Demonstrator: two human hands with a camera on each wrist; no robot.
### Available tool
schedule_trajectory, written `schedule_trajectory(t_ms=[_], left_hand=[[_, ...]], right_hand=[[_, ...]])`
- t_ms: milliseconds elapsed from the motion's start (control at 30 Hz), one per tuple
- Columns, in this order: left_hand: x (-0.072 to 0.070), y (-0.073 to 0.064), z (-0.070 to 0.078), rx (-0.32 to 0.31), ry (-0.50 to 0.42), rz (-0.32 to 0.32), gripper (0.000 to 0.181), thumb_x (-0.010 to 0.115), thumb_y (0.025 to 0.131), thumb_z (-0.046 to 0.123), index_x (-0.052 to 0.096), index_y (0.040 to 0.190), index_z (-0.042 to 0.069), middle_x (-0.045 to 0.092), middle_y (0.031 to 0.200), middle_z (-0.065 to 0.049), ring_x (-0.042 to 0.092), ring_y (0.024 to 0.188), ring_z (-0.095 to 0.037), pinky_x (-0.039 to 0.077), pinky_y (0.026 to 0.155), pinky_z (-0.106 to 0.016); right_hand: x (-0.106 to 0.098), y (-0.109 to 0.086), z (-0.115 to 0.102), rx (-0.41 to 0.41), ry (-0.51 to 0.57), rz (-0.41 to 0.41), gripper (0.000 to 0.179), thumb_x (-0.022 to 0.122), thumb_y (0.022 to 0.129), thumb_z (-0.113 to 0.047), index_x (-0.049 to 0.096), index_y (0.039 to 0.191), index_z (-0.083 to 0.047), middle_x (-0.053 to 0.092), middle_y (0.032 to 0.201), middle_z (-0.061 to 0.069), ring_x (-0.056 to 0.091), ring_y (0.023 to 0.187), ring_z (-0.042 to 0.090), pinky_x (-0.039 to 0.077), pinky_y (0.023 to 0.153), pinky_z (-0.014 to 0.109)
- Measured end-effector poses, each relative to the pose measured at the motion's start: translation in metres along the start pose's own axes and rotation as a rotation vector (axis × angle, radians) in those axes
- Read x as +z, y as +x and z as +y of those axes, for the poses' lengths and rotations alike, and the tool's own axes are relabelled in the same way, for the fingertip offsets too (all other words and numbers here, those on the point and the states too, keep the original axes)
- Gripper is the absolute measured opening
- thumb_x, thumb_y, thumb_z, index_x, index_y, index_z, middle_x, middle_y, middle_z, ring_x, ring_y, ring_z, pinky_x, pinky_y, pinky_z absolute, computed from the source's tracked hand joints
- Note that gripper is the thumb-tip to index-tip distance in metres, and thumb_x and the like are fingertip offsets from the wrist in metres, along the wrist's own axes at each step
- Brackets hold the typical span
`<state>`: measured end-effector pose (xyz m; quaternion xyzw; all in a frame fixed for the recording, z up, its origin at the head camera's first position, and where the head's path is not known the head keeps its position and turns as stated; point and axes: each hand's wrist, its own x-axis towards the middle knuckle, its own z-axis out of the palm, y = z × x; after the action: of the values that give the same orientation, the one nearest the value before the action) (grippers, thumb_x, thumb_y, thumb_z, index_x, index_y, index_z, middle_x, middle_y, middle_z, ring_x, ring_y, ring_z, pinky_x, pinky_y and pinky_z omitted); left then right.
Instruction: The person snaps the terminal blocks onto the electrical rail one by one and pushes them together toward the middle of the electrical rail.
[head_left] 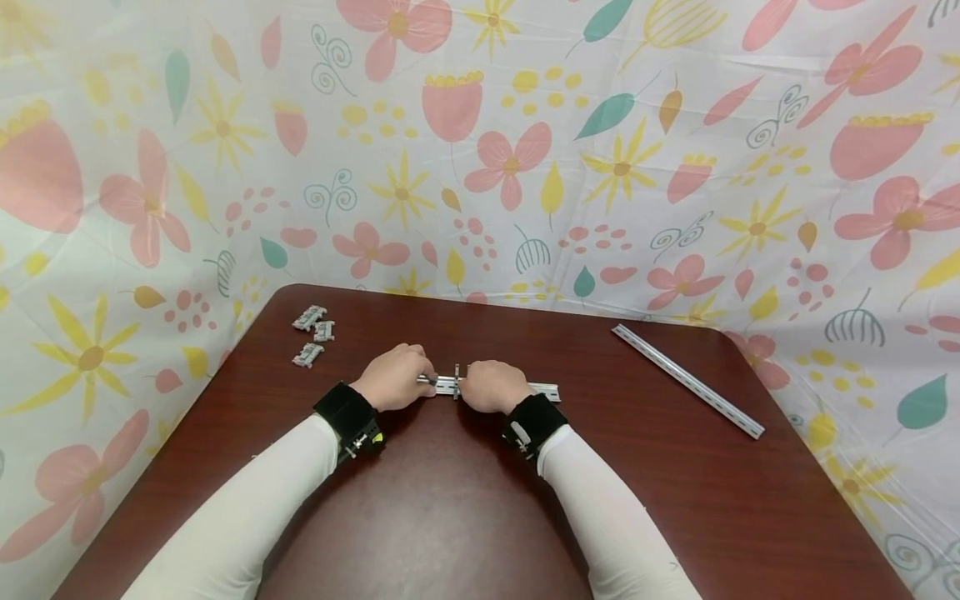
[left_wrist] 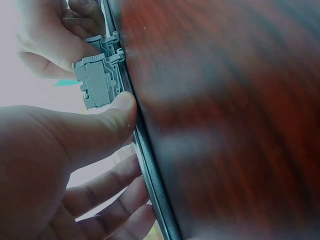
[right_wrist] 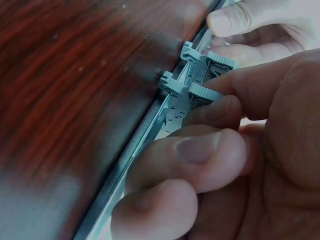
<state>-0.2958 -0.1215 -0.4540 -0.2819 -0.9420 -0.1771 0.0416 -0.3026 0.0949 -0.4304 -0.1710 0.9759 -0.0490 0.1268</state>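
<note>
A short slotted metal DIN rail (head_left: 545,391) lies across the middle of the table. My left hand (head_left: 396,379) grips it toward its left end, thumb on the near side and fingers behind. Two grey terminal blocks stand side by side on the rail between my hands: one block (left_wrist: 97,82) faces the left wrist view, and the other block (right_wrist: 177,107) is nearer my right hand (head_left: 495,387). The right fingers are curled and pinch this nearer block. Those fingers partly cover it, so how its foot sits on the rail cannot be told.
Several loose grey terminal blocks (head_left: 308,355) lie at the table's back left. A longer slotted rail (head_left: 690,381) lies slantwise on the right side. Behind the brown table (head_left: 420,517) hangs a flower-patterned cloth (head_left: 480,208).
</note>
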Motion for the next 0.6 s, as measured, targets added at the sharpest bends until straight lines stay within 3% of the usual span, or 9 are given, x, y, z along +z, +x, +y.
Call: schedule_trajectory(t_ms=[367, 467, 600], left_hand=[[-0.001, 0.0, -0.001, -0.023, -0.009, -0.009, 0.017, 0.09, 0.097, 0.024, 0.089, 0.112, 0.015, 0.071, 0.105, 0.0, 0.065, 0.103, -0.026, 0.058, 0.088, -0.041], [0.0, 0.001, -0.002, -0.034, -0.008, -0.017, 0.019, 0.089, 0.098, 0.026, 0.089, 0.114, 0.017, 0.072, 0.108, 0.001, 0.065, 0.105, -0.025, 0.058, 0.089, -0.042], [-0.001, 0.001, -0.002, -0.044, -0.011, -0.029, 0.02, 0.089, 0.098, 0.028, 0.088, 0.116, 0.018, 0.073, 0.11, 0.001, 0.066, 0.108, -0.025, 0.058, 0.089, -0.042]], right_hand=[[-0.001, -0.001, 0.0, -0.003, -0.005, 0.001, 0.04, 0.053, 0.117, -0.035, 0.081, 0.099, -0.012, 0.078, 0.112, 0.011, 0.071, 0.089, 0.025, 0.062, 0.079, 0.053], [-0.002, -0.001, 0.0, -0.001, -0.003, 0.002, 0.041, 0.052, 0.117, -0.034, 0.079, 0.095, -0.012, 0.076, 0.105, 0.01, 0.07, 0.085, 0.024, 0.061, 0.076, 0.051], [0.009, 0.015, 0.01, 0.0, 0.001, -0.016, 0.043, 0.05, 0.117, -0.038, 0.078, 0.095, -0.013, 0.073, 0.099, 0.008, 0.068, 0.082, 0.024, 0.06, 0.073, 0.049]])
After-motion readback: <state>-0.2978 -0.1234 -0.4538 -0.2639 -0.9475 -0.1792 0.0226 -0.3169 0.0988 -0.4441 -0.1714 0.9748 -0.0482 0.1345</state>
